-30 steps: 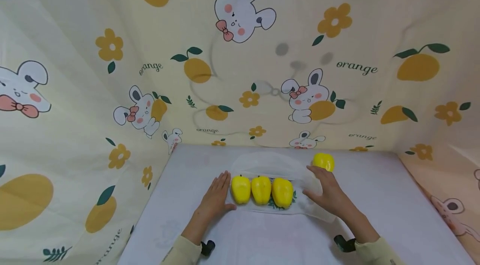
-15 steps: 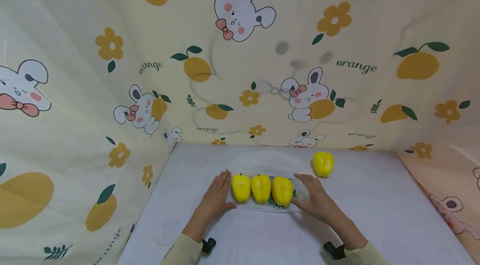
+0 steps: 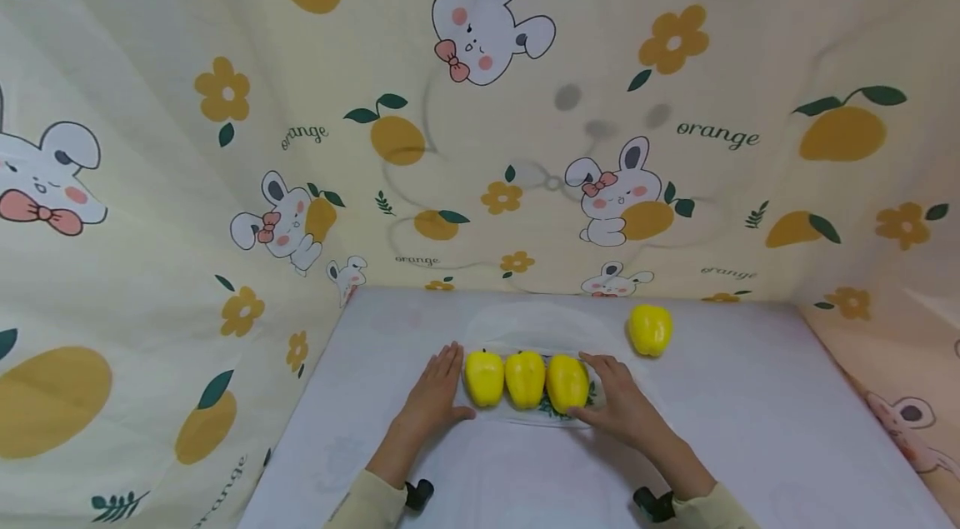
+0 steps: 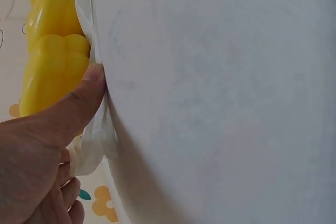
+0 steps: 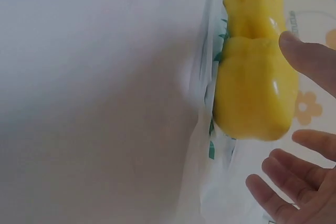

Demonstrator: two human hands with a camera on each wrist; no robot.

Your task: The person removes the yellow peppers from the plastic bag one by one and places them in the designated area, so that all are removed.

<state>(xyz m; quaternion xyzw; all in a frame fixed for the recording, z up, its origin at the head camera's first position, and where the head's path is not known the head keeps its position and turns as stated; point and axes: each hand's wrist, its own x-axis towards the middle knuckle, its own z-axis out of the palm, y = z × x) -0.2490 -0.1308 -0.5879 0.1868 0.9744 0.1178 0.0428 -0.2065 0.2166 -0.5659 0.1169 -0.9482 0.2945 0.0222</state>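
Peppers (image 3: 524, 380), three abreast, lie on crumpled film (image 4: 94, 142) between a person's hands, while a fourth pepper (image 3: 650, 331) rests on the table (image 3: 495, 483) beyond the right hand's fingers, apart from the row. The left hand (image 3: 433, 386) is spread wide at its end of the row, fingers straight in the head view, thumb tip against the film's edge in its own wrist view. The right hand (image 3: 618, 402) is wide too, thumb and fingers bracketing the pepper closest to it; whether it touches that pepper, the pictures cannot tell.

Trouble, if it comes, would likely start at the right hand: too firm a push toward the left hand could ride one pepper over its neighbour or skew the row, since rounded sides brace poorly. Loose film might also ruck or slide, taking peppers with it, should either hand catch its edge. The fourth pepper, with nothing beside it, could roll if knocked.

The row's long axis runs from hand to hand. Each pepper lies crosswise to it, lobed end toward the person; the small stems visible on the two closer to the left hand point away.
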